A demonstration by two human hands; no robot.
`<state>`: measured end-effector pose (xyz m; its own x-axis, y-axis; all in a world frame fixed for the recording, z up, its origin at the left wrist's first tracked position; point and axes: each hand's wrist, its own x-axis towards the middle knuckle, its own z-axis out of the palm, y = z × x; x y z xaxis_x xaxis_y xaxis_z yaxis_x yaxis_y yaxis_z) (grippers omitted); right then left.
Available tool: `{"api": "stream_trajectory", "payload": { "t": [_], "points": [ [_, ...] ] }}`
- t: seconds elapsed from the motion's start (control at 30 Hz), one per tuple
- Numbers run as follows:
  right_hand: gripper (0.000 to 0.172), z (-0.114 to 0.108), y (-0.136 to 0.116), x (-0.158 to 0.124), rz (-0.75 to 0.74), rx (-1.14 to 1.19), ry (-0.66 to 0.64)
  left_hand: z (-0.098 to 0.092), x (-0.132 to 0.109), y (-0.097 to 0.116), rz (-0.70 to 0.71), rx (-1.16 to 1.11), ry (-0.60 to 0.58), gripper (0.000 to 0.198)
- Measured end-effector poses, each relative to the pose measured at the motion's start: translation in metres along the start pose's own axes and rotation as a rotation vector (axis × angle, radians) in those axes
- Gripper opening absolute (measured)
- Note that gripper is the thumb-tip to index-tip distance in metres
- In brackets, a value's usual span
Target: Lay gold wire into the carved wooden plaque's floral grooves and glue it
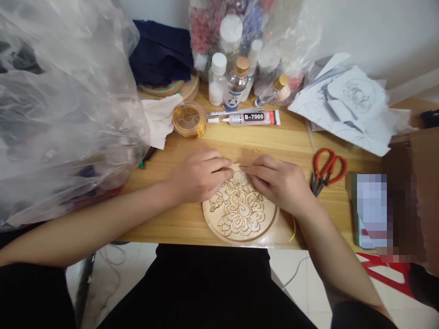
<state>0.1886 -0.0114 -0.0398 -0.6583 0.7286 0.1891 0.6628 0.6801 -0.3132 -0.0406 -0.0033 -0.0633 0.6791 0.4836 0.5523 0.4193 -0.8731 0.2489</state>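
Note:
A round wooden board (214, 224) lies near the table's front edge, with a flower design outlined in gold wire (244, 210). My left hand (209, 176) rests over its upper left, fingers bent and pressed together at the rim; what they pinch is hidden. On the upper right, my right hand (279, 183) is closed with its fingertips at the top of the design. A loose tail of gold wire (292, 230) comes out from under this hand. Beyond the board are small gold wire bits (256, 151). To the right lie red-handled pliers or cutters (327, 169).
A gold wire spool (190, 119), a B-7000 glue tube (254, 118) and several bottles (236, 84) stand or lie behind. Plastic bags (68, 91) bulge at left. Drawn paper sheets (346, 100) are at back right, with a phone (372, 210) at right.

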Motion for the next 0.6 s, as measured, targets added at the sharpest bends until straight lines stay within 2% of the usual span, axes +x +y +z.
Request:
{"api": "stream_trajectory", "payload": {
  "t": [0.33,0.6],
  "points": [
    [0.024,0.002,-0.007,0.000,-0.005,0.000,0.035,0.000,0.001,0.001,0.005,0.021,0.015,0.019],
    [0.025,0.009,-0.017,0.006,0.027,0.024,0.037,0.004,-0.003,0.001,-0.075,0.002,-0.057,0.027]
  ]
}}
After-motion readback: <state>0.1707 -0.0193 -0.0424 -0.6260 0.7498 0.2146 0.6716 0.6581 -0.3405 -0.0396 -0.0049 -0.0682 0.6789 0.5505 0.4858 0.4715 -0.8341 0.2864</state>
